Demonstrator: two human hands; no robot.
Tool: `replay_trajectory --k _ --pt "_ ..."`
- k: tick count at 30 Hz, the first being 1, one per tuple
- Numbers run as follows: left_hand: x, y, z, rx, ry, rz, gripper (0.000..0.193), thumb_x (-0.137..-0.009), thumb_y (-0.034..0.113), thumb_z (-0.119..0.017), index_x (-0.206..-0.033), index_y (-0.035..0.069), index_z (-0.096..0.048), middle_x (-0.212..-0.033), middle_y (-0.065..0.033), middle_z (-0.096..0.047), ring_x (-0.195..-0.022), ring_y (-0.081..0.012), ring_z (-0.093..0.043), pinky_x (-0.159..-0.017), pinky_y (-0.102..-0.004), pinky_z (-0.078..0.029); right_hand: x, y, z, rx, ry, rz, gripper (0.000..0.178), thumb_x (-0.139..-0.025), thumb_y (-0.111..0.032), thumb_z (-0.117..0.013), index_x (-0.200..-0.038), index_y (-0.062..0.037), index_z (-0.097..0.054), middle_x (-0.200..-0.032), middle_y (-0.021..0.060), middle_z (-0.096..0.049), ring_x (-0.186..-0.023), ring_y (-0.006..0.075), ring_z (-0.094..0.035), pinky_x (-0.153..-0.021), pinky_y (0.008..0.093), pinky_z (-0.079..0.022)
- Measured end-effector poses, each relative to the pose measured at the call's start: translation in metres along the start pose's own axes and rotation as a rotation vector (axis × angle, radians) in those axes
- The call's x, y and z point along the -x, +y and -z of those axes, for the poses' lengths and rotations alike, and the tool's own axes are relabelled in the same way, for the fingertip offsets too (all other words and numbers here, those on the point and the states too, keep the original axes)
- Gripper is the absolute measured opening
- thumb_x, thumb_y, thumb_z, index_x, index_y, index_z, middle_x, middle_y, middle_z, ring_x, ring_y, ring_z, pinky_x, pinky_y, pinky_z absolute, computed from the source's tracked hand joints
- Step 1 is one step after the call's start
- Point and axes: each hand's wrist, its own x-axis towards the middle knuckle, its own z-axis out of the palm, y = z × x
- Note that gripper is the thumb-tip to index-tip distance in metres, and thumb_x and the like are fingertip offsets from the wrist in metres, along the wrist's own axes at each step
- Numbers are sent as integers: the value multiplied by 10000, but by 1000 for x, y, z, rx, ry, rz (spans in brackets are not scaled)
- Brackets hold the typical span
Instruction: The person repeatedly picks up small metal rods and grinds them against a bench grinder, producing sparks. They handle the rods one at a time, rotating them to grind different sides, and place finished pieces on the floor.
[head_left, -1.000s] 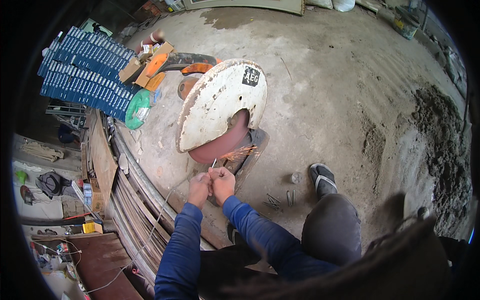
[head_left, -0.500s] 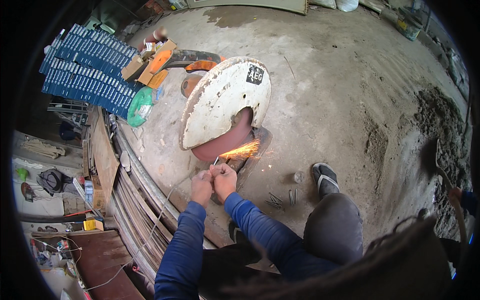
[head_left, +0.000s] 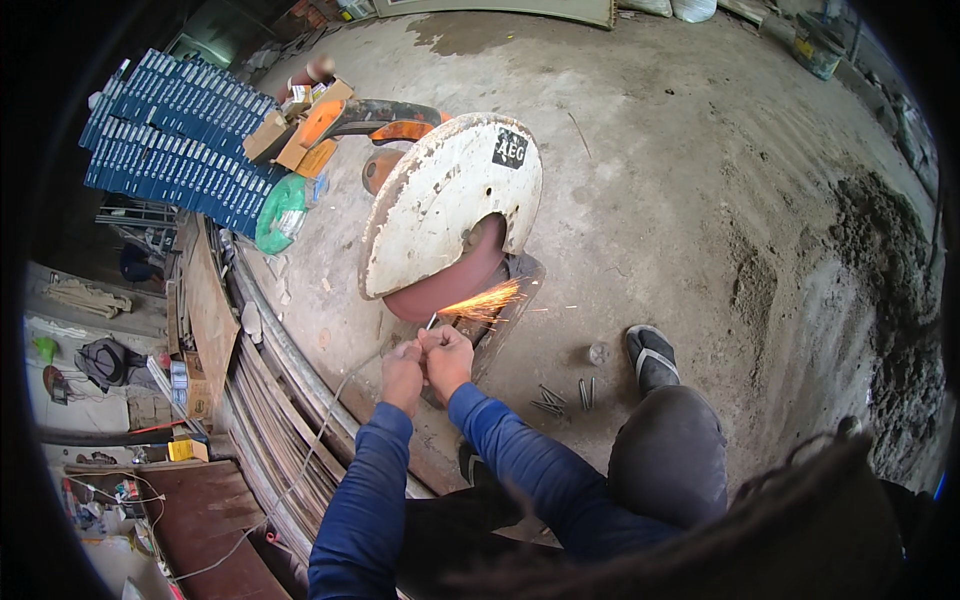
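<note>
Both my hands are closed together on a thin metal rod (head_left: 432,321) just below a cut-off saw. My left hand (head_left: 402,376) pinches it from the left, and my right hand (head_left: 447,358) grips beside it, fingers touching the left ones. The rod's upper end meets the lower edge of the reddish-brown abrasive disc (head_left: 440,287). Orange sparks (head_left: 487,299) fly off to the right from there. A worn white guard (head_left: 440,205) covers most of the disc. My fingers hide the rod's lower part.
Several short metal rods (head_left: 549,400) lie on the concrete by my shoe (head_left: 652,352), near a small clear cup (head_left: 598,353). Long pipes and boards (head_left: 290,430) run along the left. Stacked blue boxes (head_left: 180,140) and a green coil (head_left: 280,213) sit farther back. Dirt (head_left: 880,240) lies at right.
At the far right, another person's hand and the shovel it held have gone from view. My hands stay almost in place at the disc, and the sparks have shifted slightly.
</note>
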Motion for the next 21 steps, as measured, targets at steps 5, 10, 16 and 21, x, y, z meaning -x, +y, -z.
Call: replay_trajectory --k 5,10,16,21 --pt "1 3 -3 -7 33 -19 269 -1006 203 -499 -951 -6 -659 -808 -53 -661 -642 -127 -574 -525 -284 -435 1 -5 -1 30 -30 26 176 -926 -103 -673 -789 -45 -579 -656 28 -595 -487 93 -517 -367 269 -360" --pt "2 5 -5 -1 36 -34 271 -1001 194 -502 -942 -16 -662 -794 -52 -654 -639 -125 -570 -515 -277 -431 3 -9 1 11 -43 -7 162 -930 -112 -672 -809 -29 -603 -668 33 -610 -492 88 -515 -387 264 -374" --pt "5 7 -13 49 60 -38 244 -986 159 -515 -917 -20 -665 -772 -49 -640 -611 -111 -546 -498 -270 -415 3 -7 3 23 -4 22 129 -932 -99 -642 -849 -1 -658 -696 27 -633 -549 82 -541 -458 262 -427" --pt "6 7 -17 130 72 -10 228 -982 148 -518 -873 -5 -647 -734 -20 -596 -580 -96 -507 -486 -269 -396 8 -10 8 -57 -66 -36 109 -932 -88 -632 -950 9 -675 -771 26 -653 -676 92 -588 -596 251 -479"
